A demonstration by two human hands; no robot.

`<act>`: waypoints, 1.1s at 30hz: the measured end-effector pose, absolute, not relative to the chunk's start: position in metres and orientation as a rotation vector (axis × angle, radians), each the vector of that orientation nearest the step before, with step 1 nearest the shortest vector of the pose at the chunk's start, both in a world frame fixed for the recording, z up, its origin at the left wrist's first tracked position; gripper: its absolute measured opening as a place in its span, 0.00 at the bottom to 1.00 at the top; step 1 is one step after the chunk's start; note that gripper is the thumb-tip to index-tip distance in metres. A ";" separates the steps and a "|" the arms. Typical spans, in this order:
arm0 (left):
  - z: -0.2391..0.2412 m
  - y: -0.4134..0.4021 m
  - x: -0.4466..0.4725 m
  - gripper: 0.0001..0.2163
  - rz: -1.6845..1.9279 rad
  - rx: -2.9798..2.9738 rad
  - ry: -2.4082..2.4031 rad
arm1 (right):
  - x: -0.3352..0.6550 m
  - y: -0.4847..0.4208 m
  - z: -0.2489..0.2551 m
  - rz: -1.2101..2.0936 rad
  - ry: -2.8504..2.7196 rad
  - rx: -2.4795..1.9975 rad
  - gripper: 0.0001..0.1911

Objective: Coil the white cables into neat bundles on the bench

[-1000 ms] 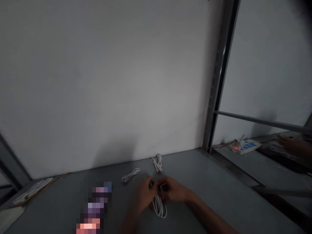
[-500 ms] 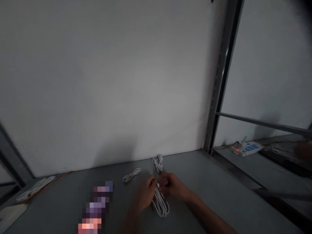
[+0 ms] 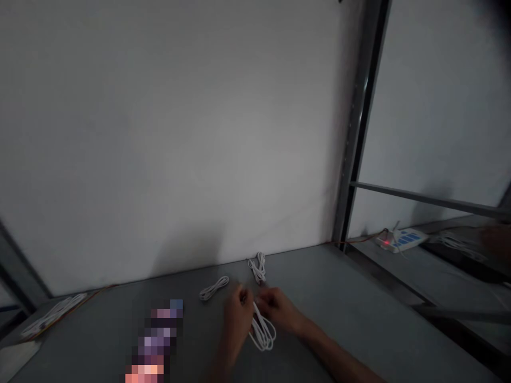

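A coiled white cable [image 3: 264,334] hangs in loops between my two hands, just over the grey table [image 3: 311,287]. My left hand [image 3: 240,308] is closed round the upper end of the coil from the left. From the right, my right hand [image 3: 279,308] pinches at the same end, its fingertips close to the left hand's. What exactly sits between the right fingertips is small and blurred. Beyond the hands lies a bundled white cable [image 3: 258,267] near the wall, and another bundled white cable [image 3: 214,289] rests to its left.
More white cable [image 3: 54,316] lies at the far left beside an orange wire. A pixelated patch [image 3: 155,340] covers something left of my hands. On the right, past a metal post [image 3: 361,127], stands a white and blue power strip [image 3: 403,240] with a red light. Part of another person's hand [image 3: 495,239] shows there.
My left hand has turned and risen slightly at the coil's upper end. The white connector end seen earlier between the hands is now hidden by the fingers. The view has shifted slightly.
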State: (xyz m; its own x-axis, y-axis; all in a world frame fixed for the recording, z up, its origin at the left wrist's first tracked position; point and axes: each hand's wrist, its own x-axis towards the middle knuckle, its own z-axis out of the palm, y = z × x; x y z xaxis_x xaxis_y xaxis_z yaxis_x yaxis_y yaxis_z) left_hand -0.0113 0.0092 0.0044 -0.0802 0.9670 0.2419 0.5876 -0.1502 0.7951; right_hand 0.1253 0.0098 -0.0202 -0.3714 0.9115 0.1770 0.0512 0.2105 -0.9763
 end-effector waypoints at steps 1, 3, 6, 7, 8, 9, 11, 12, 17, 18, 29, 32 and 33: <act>0.007 0.009 -0.013 0.11 1.155 1.752 1.701 | 0.124 0.008 -0.020 1.288 -1.655 -0.920 0.32; 0.012 0.008 -0.016 0.11 1.188 1.766 1.759 | 0.121 0.004 -0.017 1.357 -1.696 -0.899 0.33; 0.016 0.006 -0.018 0.13 1.209 1.775 1.875 | 0.119 -0.006 -0.010 1.385 -1.774 -0.869 0.28; 0.017 0.006 -0.019 0.14 1.208 1.776 1.914 | 0.120 -0.008 -0.007 1.360 -1.803 -0.875 0.24; 0.017 0.005 -0.019 0.14 1.202 1.773 1.950 | 0.120 -0.011 -0.005 1.326 -1.839 -0.885 0.20; 0.017 0.005 -0.019 0.14 1.196 1.766 1.980 | 0.121 -0.013 -0.004 1.288 -1.879 -0.897 0.16; 0.015 0.005 -0.019 0.14 1.187 1.743 2.020 | 0.125 -0.015 -0.003 1.200 -1.946 -0.943 0.10; 0.014 0.005 -0.018 0.14 1.184 1.730 2.030 | 0.126 -0.016 -0.003 1.161 -1.970 -0.969 0.10; 0.008 0.003 -0.012 0.09 1.182 1.716 1.986 | 0.132 -0.015 -0.004 1.116 -2.034 -0.961 0.13; 0.007 0.002 -0.011 0.07 1.187 1.738 1.949 | 0.132 -0.015 -0.004 1.111 -2.028 -0.951 0.14; 0.019 -0.013 -0.011 0.19 0.703 2.397 1.382 | 0.147 -0.001 -0.004 1.520 -1.778 -1.094 0.04; 0.015 -0.006 -0.016 0.21 0.621 2.396 1.414 | 0.145 0.000 -0.005 1.685 -1.623 -1.112 0.08; 0.013 -0.003 -0.017 0.21 0.623 2.389 1.432 | 0.143 0.001 -0.004 1.738 -1.566 -1.091 0.10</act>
State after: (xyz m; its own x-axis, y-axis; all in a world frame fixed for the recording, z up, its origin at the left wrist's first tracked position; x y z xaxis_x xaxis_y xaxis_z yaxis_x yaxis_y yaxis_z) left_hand -0.0171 -0.0032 0.0127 0.4136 0.8845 0.2160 0.7606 -0.4661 0.4519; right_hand 0.1432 0.0007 -0.0043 -0.5172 0.8314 -0.2030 0.1154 -0.1673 -0.9791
